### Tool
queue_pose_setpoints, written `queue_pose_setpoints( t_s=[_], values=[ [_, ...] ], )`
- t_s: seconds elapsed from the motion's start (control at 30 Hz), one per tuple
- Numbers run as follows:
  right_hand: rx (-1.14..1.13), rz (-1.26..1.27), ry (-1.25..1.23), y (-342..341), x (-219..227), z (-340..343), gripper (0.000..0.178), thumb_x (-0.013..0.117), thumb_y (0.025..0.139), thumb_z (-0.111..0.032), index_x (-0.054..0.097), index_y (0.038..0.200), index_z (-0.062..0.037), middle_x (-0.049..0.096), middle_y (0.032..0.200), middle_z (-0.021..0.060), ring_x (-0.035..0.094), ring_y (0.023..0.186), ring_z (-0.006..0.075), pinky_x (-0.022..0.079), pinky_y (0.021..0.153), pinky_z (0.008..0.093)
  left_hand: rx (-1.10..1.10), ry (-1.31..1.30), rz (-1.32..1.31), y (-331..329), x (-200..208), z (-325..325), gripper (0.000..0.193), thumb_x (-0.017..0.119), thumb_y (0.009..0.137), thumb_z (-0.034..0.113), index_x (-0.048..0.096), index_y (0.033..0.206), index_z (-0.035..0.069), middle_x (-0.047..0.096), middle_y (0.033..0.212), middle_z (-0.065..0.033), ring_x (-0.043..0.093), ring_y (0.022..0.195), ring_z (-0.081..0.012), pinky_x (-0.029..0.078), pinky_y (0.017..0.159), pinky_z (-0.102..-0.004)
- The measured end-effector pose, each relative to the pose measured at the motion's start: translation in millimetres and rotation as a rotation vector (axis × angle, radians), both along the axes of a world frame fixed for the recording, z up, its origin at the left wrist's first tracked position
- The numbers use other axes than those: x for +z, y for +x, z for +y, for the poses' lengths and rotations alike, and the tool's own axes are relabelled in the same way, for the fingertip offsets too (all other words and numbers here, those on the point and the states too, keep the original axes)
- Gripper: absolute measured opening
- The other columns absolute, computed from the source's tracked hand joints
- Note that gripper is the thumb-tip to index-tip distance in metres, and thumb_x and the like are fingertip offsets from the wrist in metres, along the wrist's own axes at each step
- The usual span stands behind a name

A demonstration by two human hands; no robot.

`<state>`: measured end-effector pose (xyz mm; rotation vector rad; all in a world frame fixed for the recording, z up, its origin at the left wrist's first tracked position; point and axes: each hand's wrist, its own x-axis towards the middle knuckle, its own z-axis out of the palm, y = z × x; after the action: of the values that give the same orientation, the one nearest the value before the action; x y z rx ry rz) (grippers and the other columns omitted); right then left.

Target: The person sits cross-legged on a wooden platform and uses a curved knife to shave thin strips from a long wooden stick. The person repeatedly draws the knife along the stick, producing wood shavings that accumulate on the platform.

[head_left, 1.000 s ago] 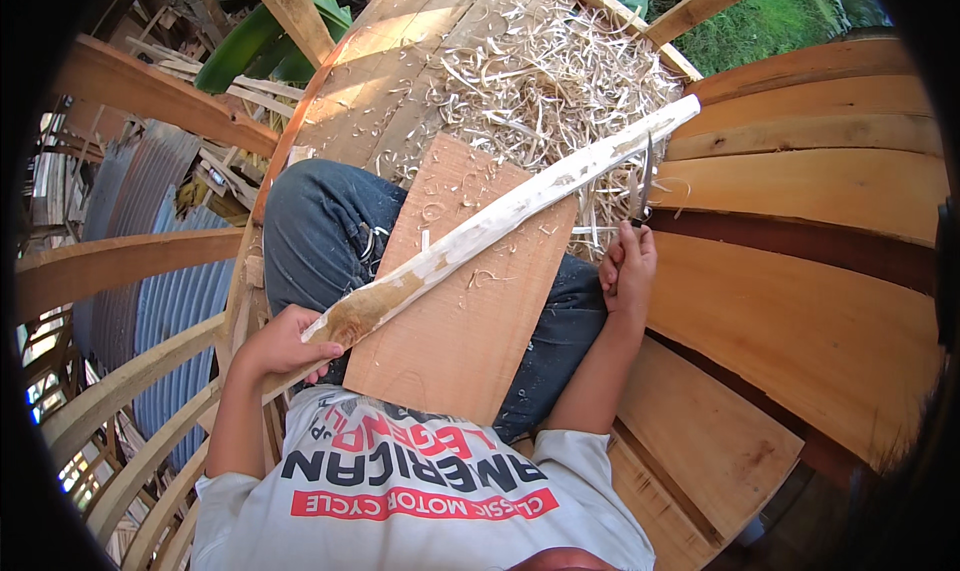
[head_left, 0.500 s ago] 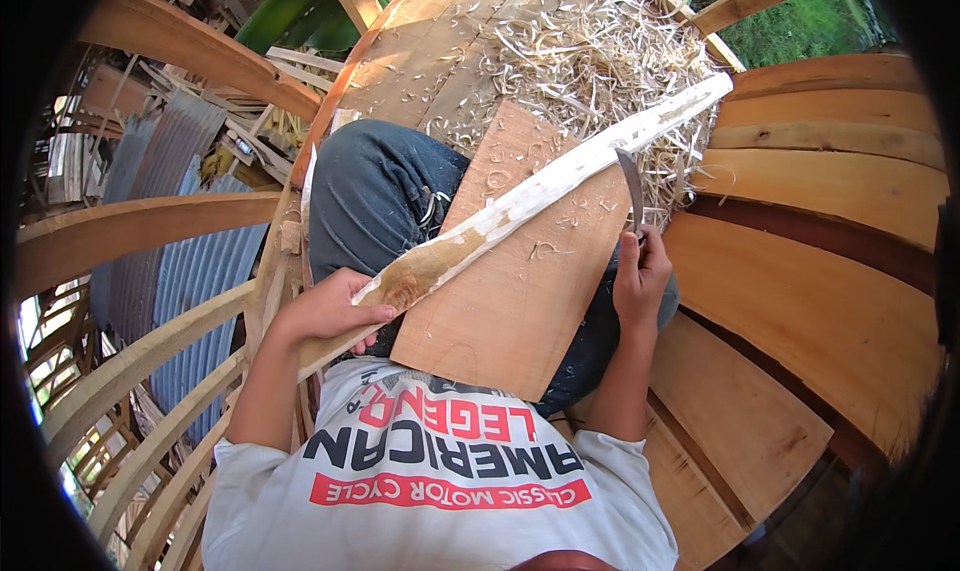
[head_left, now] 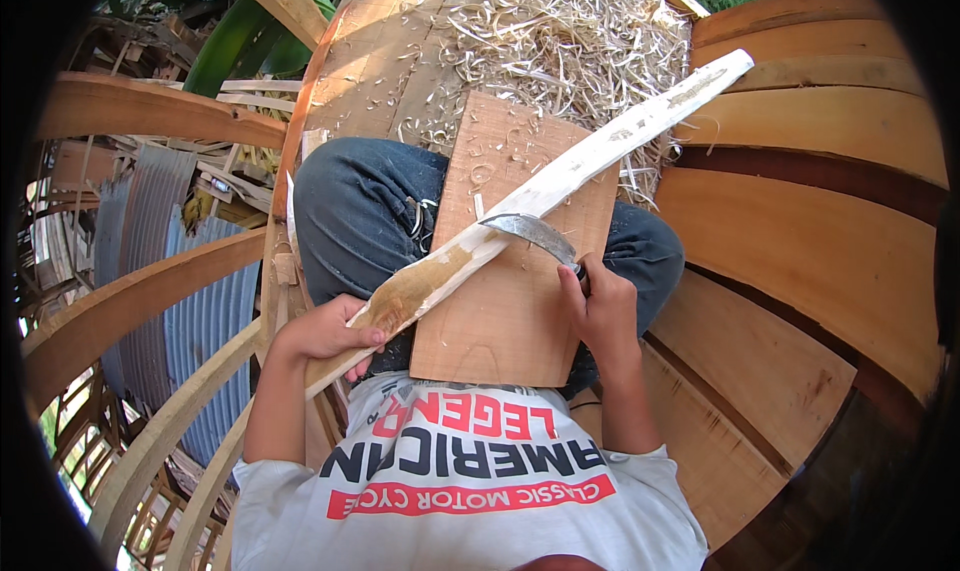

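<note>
A long pale strip of wood (head_left: 575, 166), partly stripped of its brown skin, slants from my lap up to the far right. My left hand (head_left: 335, 329) is wrapped round its near end, thumb on top. In my right hand (head_left: 605, 306) is a curved knife (head_left: 535, 233) with a grey sickle-like blade; most of its handle is hidden in my fist. The blade lies across the strip near its middle, its tip at the left edge, where a small shaving stands up. Beneath the strip a flat brown board (head_left: 500, 321) rests across my lap, with a few curls on it.
Wood shavings (head_left: 580, 41) are heaped on the planks beyond the board. Wide planks (head_left: 800, 241) form a curved wall at my right. Curved timber ribs (head_left: 150, 311) rise at my left, with corrugated metal sheets (head_left: 205, 321) and scrap wood outside them.
My right hand has drawn the knife toward me and to the left, from the strip's far part to its middle. My left hand keeps its hold. The view has shifted slightly.
</note>
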<state>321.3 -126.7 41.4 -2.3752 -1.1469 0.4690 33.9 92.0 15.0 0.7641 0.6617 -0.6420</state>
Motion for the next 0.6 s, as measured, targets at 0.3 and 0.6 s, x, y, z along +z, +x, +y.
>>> queue_pose_setpoints(
  t_s=[0.3, 0.6],
  values=[
    [-0.061, -0.123, -0.084, 7.1, 3.9, 8.6, 0.036, 0.068, 0.086, -0.032, 0.05, 0.069, -0.0054, 0.053, 0.053, 0.0096, 0.056, 0.048, 0.0287, 0.042, 0.046, 0.0366, 0.045, -0.04, 0.024, -1.4, -2.9, 1.3, 0.031, 0.07, 0.087, 0.024, 0.057, 0.086, -0.004, 0.061, 0.06, -0.0127, 0.062, 0.048, -0.0205, 0.051, 0.043, -0.0305],
    [-0.278, -0.162, -0.07, 58.6, 13.8, -12.5, 0.032, 0.066, 0.088, -0.026, 0.051, 0.071, -0.0033, 0.055, 0.055, 0.0145, 0.058, 0.05, 0.0319, 0.042, 0.047, 0.0385, -0.014, -0.059, -0.028, -2.3, -4.6, 6.4, 0.031, 0.071, 0.087, 0.023, 0.056, 0.091, -0.004, 0.06, 0.061, -0.0121, 0.062, 0.049, -0.0191, 0.051, 0.044, -0.0294]
  ],
)
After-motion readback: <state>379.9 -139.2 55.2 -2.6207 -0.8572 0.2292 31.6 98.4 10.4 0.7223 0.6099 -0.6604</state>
